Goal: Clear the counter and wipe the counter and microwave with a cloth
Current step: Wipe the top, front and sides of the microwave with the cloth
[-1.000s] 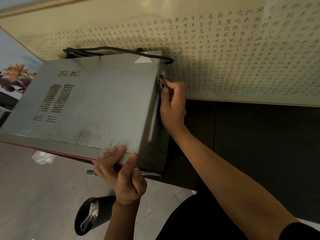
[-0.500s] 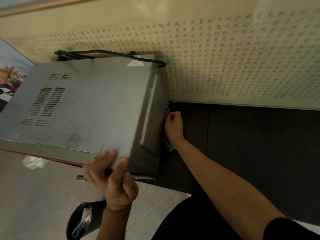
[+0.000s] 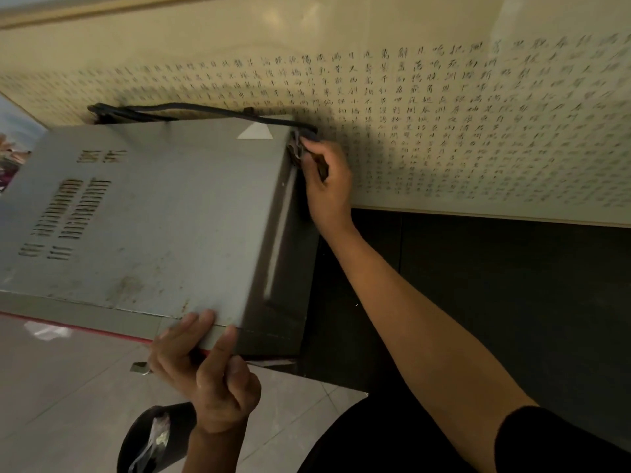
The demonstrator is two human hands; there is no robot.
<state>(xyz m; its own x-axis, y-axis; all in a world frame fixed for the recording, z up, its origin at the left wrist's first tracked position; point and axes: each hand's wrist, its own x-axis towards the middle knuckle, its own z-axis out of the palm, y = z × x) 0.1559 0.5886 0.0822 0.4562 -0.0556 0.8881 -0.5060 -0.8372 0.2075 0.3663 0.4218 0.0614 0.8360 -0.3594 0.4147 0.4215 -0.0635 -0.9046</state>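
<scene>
**Q:** What lies around the hands, biggest first?

**A:** Beyond the fingertips of the right hand [image 3: 329, 189] rises a cream wall panel [image 3: 461, 107] covered in rows of small calligraphy. Under that forearm runs a dark counter [image 3: 495, 302]. A grey metal microwave [image 3: 153, 216] sits at its left end, left of the right fingers and beneath the fingers of the left hand [image 3: 208, 367]. A black power cord [image 3: 205, 110] runs along its rear top edge, ending just above the right knuckles.

**Q:** And the hands themselves?

**A:** The left hand braces the front right corner. Two of its fingers [image 3: 199, 320] lie straight and slightly apart on the top edge, and the rest fold below. The right hand is curled, fingers together. It pinches a small bunched cloth [image 3: 296, 147] against the upper rear corner of the microwave's right side.

**Q:** How should this wipe go?

**A:** The side panel looks like the step in hand. The cloth is wadded small, so flattening it under the fingers would likely cover more metal per pass. Overlapping strokes, drawn from the fingertips back toward the wrist, would suit the panel. The cord lies right beside the cloth, so snagging it seems the main risk. The left hand's press probably steadies the casing, so it should be firm.
</scene>
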